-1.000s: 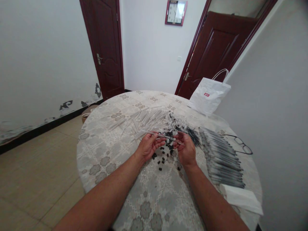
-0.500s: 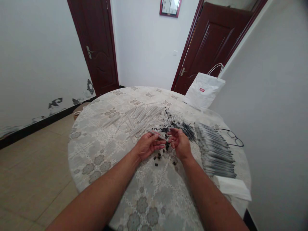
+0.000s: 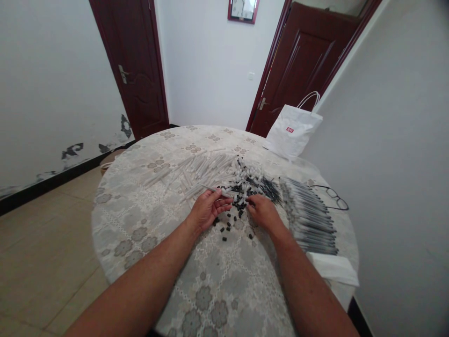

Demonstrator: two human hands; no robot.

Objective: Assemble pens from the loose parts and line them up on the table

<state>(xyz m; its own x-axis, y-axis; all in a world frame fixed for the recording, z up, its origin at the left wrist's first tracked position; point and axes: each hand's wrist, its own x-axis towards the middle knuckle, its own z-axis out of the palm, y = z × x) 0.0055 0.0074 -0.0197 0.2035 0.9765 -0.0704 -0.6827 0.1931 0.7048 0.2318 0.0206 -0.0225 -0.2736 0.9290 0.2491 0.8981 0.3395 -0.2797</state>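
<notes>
The round table (image 3: 105, 243) has its left rim and near half bare, with open cloth between the forearms and the edge. The left hand (image 3: 206, 210) is curled around a clear pen barrel (image 3: 217, 190), held just above the cloth near the table's middle. The barrel's long axis runs left to right, and its right end tips slightly toward the person. Behind it lies a loose pile of barrels (image 3: 203, 168), most of them slanting up to the right. Small black caps (image 3: 228, 227) are scattered between the hands.

The right hand (image 3: 264, 213) lies palm down, with its fingertips at the caps near the barrel's right end. Whether it pinches anything cannot be told. Right of it lie dark refills (image 3: 271, 187), then a row of assembled pens (image 3: 310, 217) reaching close to the right rim. Eyeglasses (image 3: 333, 199) and a folded white sheet (image 3: 333, 269) sit at that edge. The white paper bag (image 3: 291, 133) at the far rim carries a small red label, too small to read.
</notes>
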